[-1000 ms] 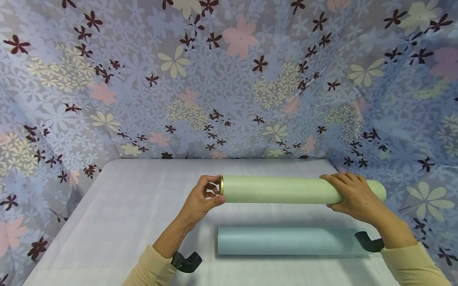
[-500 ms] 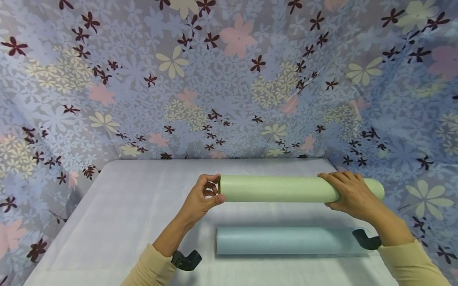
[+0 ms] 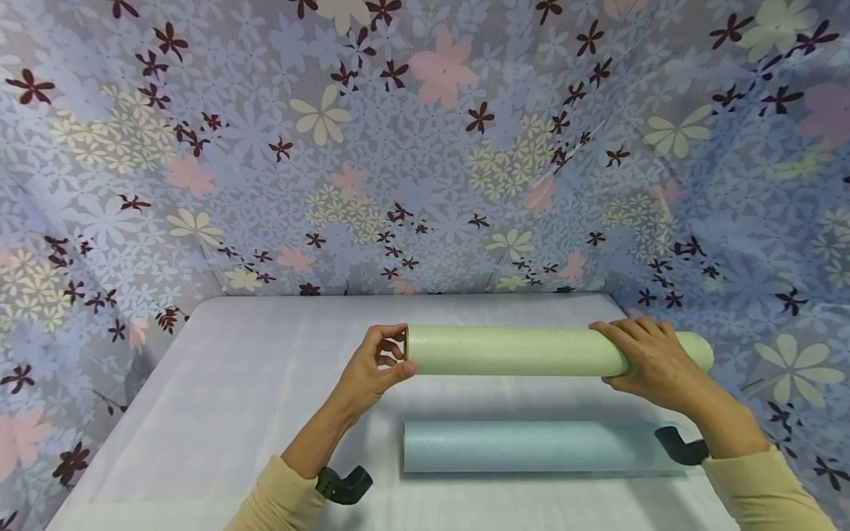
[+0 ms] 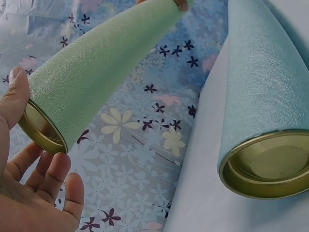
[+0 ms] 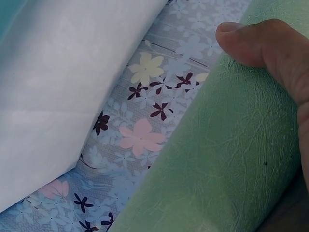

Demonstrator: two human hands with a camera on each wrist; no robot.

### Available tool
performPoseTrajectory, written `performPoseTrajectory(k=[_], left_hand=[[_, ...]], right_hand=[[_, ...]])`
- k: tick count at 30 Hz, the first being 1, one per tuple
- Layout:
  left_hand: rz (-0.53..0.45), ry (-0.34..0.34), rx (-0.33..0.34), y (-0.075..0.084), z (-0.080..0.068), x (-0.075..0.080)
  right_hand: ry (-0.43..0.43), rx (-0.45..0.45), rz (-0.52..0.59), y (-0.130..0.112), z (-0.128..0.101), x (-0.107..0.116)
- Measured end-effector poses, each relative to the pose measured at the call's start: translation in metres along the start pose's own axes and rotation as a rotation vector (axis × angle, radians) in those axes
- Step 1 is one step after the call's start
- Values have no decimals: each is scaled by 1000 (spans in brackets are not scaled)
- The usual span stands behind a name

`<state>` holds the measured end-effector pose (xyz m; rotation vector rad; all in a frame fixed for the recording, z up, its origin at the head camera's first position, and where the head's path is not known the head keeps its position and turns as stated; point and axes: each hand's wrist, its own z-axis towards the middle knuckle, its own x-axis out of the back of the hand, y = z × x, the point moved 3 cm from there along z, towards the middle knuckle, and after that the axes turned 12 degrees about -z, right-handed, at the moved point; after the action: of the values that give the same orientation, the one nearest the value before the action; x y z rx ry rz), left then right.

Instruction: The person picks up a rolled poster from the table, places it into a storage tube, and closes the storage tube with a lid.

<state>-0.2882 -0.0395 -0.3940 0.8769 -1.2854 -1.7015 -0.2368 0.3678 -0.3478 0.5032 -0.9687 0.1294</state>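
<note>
A long pale green tube (image 3: pixel 511 351) is held level above the table by both hands. My left hand (image 3: pixel 372 367) pinches its left end, thumb and fingers at the gold metal rim (image 4: pixel 43 130), which the left wrist view shows with a recessed end. Near the other end my right hand (image 3: pixel 654 361) grips the tube from above, its thumb (image 5: pixel 251 43) lying along the textured green surface in the right wrist view. Below, a light blue tube (image 3: pixel 531 447) lies on the table, parallel to the green one. A gold recessed end (image 4: pixel 270 164) faces left on it.
The table (image 3: pixel 219 413) wears a white cover. A flowered curtain (image 3: pixel 425 184) hangs behind it and along both sides. Each wrist carries a black camera mount (image 3: pixel 345 485), the right one overlapping the blue tube's right end in the head view.
The green tube has shifted very slightly left in the head view, along with both hands. Their hold on it looks the same, and the blue tube stays put.
</note>
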Motion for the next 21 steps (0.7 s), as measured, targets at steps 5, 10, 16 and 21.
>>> performPoseTrajectory(k=[5, 10, 16, 21], left_hand=[[22, -7, -28, 2, -1, 1], [38, -9, -60, 5, -1, 2], [65, 5, -57, 8, -2, 3], [88, 24, -48, 11, -2, 6]], right_hand=[[-1, 2, 10, 0, 1, 0], [1, 2, 26, 1, 2, 2], [6, 0, 36, 1, 2, 3], [11, -7, 30, -1, 3, 5]])
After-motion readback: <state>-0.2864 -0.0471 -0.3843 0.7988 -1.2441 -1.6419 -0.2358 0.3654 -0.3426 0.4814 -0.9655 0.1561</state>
